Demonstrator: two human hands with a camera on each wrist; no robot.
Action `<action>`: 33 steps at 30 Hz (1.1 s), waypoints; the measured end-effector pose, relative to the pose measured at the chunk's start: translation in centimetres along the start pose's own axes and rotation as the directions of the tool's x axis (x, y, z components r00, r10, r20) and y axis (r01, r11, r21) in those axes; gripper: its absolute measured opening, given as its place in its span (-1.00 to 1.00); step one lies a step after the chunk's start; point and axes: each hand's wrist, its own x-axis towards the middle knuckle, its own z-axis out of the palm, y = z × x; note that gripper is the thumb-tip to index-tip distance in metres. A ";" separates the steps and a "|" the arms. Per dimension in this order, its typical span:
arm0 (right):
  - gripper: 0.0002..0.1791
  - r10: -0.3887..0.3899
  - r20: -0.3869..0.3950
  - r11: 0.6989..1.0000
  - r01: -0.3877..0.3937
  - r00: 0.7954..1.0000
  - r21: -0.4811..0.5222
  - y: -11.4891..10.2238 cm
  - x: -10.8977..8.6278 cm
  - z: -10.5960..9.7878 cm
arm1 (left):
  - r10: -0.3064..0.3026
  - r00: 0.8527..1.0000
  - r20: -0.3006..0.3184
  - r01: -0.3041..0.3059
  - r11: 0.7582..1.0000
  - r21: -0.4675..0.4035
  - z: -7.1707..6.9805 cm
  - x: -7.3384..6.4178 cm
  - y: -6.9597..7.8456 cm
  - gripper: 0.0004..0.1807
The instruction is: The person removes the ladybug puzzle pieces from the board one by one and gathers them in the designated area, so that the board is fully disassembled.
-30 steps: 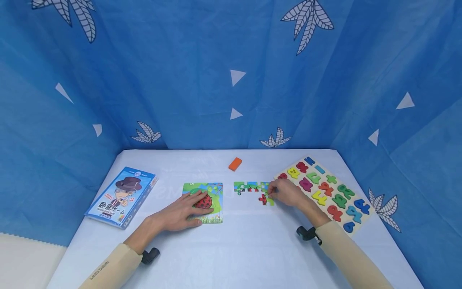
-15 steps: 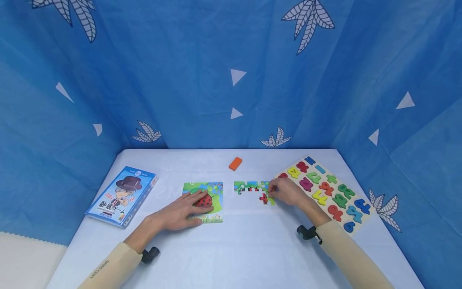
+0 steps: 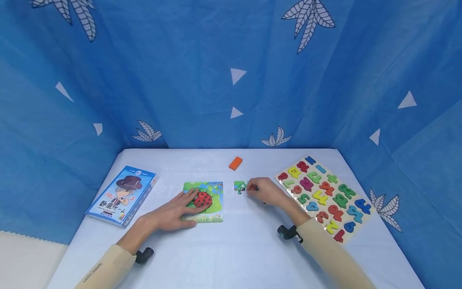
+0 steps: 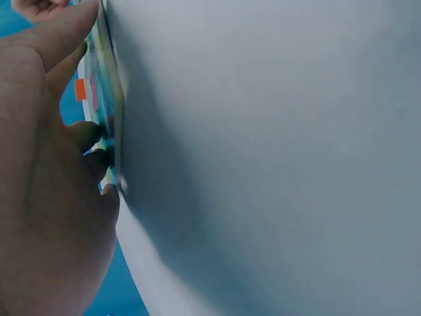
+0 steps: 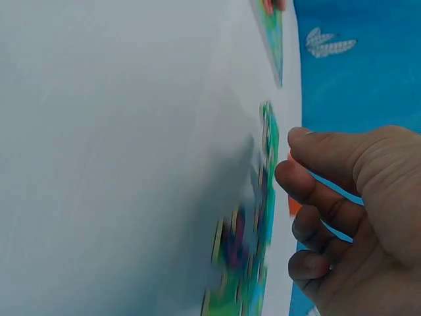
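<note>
table: white top (image 3: 231,249), bare room in front of both hands; blue curtain walls close behind.
number board: (image 3: 325,192) far right, near the table's right edge.
ladybird puzzle card: (image 3: 203,202) centre-left; left hand (image 3: 173,212) lies flat on it, fingers straight, gripping nothing.
puzzle pieces: (image 3: 239,186) just right of the card; right hand (image 3: 263,192) has fingers curled at them, apparently pinching one.
advice: keep the card pinned, slide pieces low, stay off the orange block (image 3: 235,163).
</note>
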 end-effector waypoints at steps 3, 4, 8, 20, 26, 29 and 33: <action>-0.93 -0.066 0.000 0.998 0.066 0.998 0.000 -1.7 0.9 1.2 | -0.002 1.000 0.019 0.002 1.000 0.012 0.1 -0.1 -0.2 -0.35; -0.92 -0.086 0.003 0.996 0.086 0.996 -0.002 -2.3 1.1 1.6 | -0.002 1.000 0.021 0.002 1.000 0.018 0.1 -0.1 -0.2 -0.35; -0.83 -0.175 0.032 0.984 0.176 0.984 -0.014 -4.7 2.2 3.0 | 0.001 1.000 0.017 -0.002 0.999 0.036 0.2 0.0 -0.2 -0.35; -0.54 -0.265 0.101 0.952 0.277 0.959 -0.131 -9.3 3.6 7.1 | 0.052 0.999 -0.009 -0.052 0.999 0.012 0.4 0.0 -0.3 -0.36; -0.54 -0.245 0.098 0.955 0.257 0.965 -0.149 -9.8 3.8 7.3 | 0.041 0.999 -0.009 -0.041 0.999 -0.001 0.4 -0.2 -0.5 -0.36; -0.51 -0.240 0.098 0.955 0.253 0.966 -0.158 -9.8 4.0 7.4 | 0.038 0.999 -0.004 -0.038 0.999 0.002 0.3 -0.3 -0.5 -0.37; -0.48 -0.240 0.105 0.953 0.255 0.965 -0.161 -9.9 4.2 7.6 | 0.053 0.999 -0.004 -0.053 0.998 0.020 0.3 -0.2 -0.4 -0.37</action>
